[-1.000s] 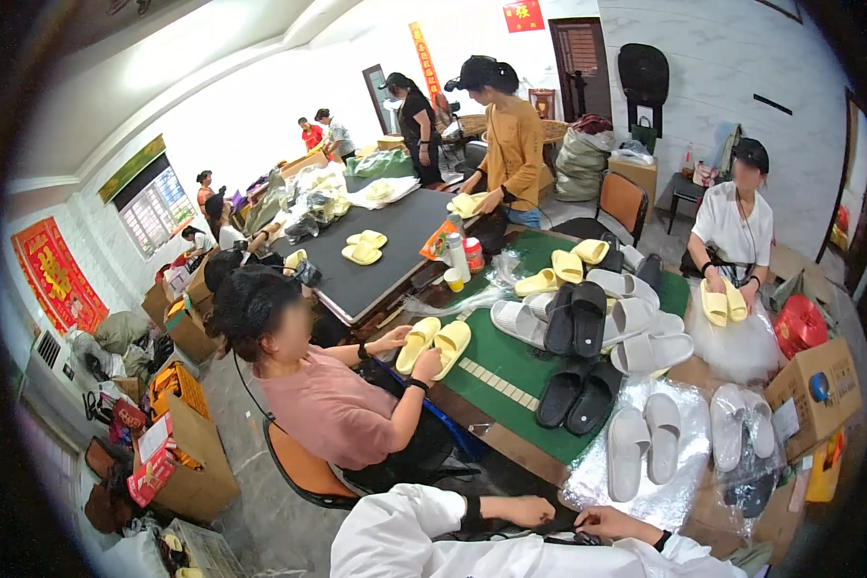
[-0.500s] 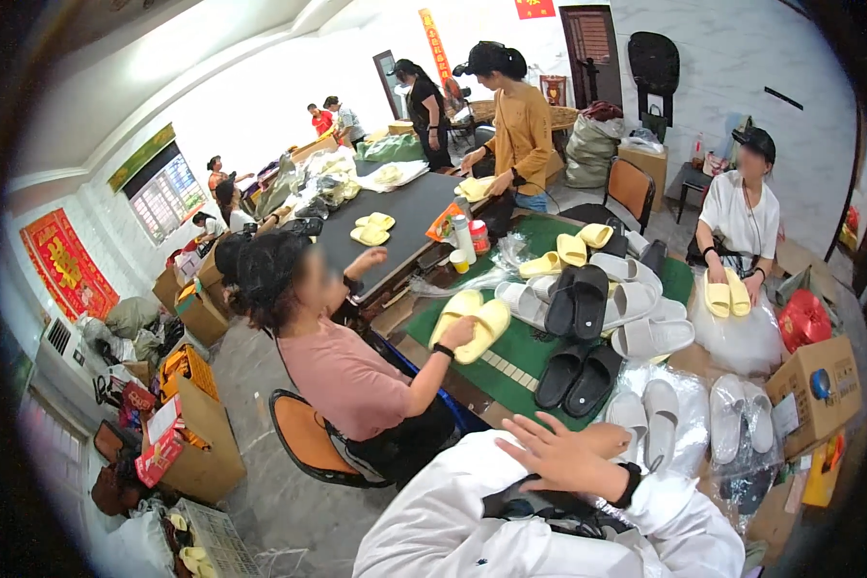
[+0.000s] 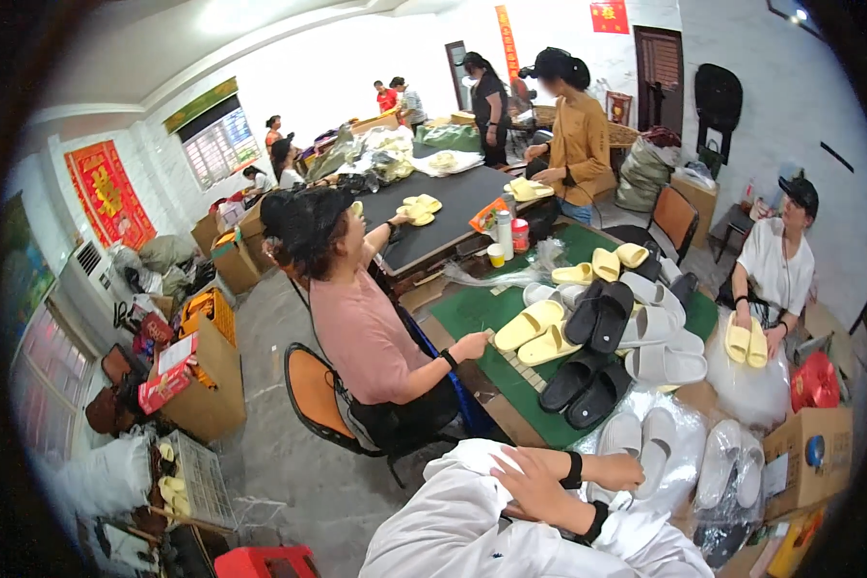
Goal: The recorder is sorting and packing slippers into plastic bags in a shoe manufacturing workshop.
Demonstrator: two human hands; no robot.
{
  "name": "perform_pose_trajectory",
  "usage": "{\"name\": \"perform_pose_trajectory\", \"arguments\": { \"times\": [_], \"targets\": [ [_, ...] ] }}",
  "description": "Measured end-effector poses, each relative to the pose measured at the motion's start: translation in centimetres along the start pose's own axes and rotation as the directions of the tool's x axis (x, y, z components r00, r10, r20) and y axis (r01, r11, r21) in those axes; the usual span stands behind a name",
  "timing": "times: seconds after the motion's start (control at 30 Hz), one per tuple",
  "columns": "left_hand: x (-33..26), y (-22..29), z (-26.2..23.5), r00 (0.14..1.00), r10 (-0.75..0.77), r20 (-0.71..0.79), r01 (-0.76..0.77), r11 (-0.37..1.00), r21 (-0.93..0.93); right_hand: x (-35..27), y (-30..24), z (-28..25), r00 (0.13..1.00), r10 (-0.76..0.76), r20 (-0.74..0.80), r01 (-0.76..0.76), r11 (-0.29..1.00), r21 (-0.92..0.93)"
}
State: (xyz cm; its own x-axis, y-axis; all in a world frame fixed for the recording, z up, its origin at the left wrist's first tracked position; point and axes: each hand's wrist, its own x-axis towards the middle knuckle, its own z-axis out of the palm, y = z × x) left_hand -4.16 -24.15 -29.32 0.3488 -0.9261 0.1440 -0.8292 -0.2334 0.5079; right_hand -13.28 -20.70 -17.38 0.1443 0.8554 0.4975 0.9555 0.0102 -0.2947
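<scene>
My right hand (image 3: 533, 488) lies across my left forearm at the edge of the white sleeve (image 3: 467, 472), its fingers stretched out over the cloth. My left hand (image 3: 620, 472) is closed with curled fingers, and nothing shows in it. It is beside a pair of grey slippers (image 3: 656, 451) lying on clear plastic at the table's near edge. Both my wrists wear black bands. Beyond them, two black slides (image 3: 595, 393) rest on the green mat (image 3: 472, 313), with another black pair (image 3: 602, 318) above. A yellow pair (image 3: 532, 326) sits left of these.
A co-worker in pink (image 3: 371, 328) sits at the left, an orange-backed chair (image 3: 320, 395) behind. Another person in white (image 3: 778, 265) holds yellow slides at the right. Bagged grey slippers (image 3: 730, 464) and a carton (image 3: 807, 458) stand near my right side. A red stool (image 3: 265, 563) is at lower left.
My right hand has come down onto my left forearm, and my left hand has emerged from behind it. The co-worker in pink has let go of the yellow slides, now on the mat. The view has shifted.
</scene>
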Motion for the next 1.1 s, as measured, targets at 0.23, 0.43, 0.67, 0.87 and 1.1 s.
{"name": "perform_pose_trajectory", "arguments": {
  "times": [0.23,0.43,0.67,0.87,1.1],
  "targets": [
    [-0.7,4.3,-5.1,0.988,-0.139,0.073,0.157,0.866,-0.475,-6.7,2.9,0.8,0.916,-0.337,0.218,0.339,0.94,0.028],
    [2.3,7.8,-3.3,0.984,0.176,0.038,-0.139,0.878,-0.459,-12.8,10.6,8.8,0.906,-0.281,0.317,0.291,0.957,0.016],
    [4.0,8.5,-1.7,0.94,0.307,-0.147,-0.334,0.915,-0.224,-13.4,17.6,4.6,0.852,0.405,0.332,-0.339,0.91,-0.241],
    [1.4,8.2,-5.1,0.803,0.454,-0.386,-0.575,0.759,-0.305,-18.0,21.1,1.7,0.635,0.721,-0.278,-0.772,0.609,-0.183],
    [-4.7,-4.8,-2.2,0.942,0.329,-0.064,-0.335,0.912,-0.236,-21.2,15.0,1.4,0.19,0.827,-0.529,-0.964,0.259,0.058]
  ]
}}
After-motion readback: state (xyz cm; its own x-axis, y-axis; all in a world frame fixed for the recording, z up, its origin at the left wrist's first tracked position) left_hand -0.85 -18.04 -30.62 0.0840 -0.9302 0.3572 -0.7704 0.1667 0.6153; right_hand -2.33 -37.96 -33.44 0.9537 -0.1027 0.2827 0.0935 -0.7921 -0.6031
